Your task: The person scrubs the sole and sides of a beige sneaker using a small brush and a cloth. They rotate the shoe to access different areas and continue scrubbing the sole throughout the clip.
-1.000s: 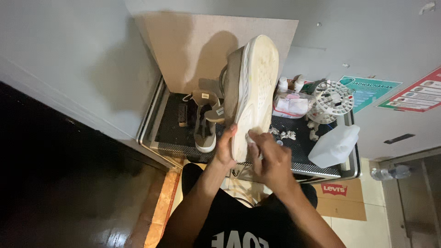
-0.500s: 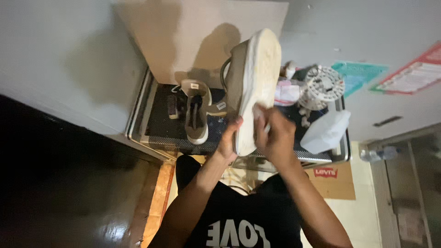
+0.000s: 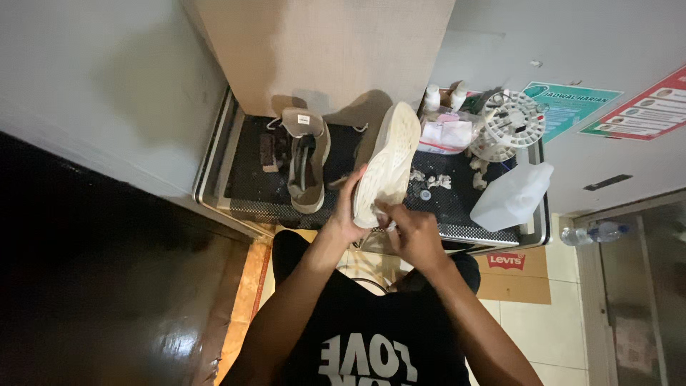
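From the head camera: the left hand is wrapped around the near end of a pale shoe, fingers curled on its edge — a firm hold. The right hand is closed narrowly, fingertips pinched against the sole's near end; it may hold a small wipe, but that is too small to tell. The shoe is sole-up toward the camera, above the dark-matted tray. Its long axis runs from the hands up and slightly right — far end toward the wall. A second tan shoe stands on the mat, just left.
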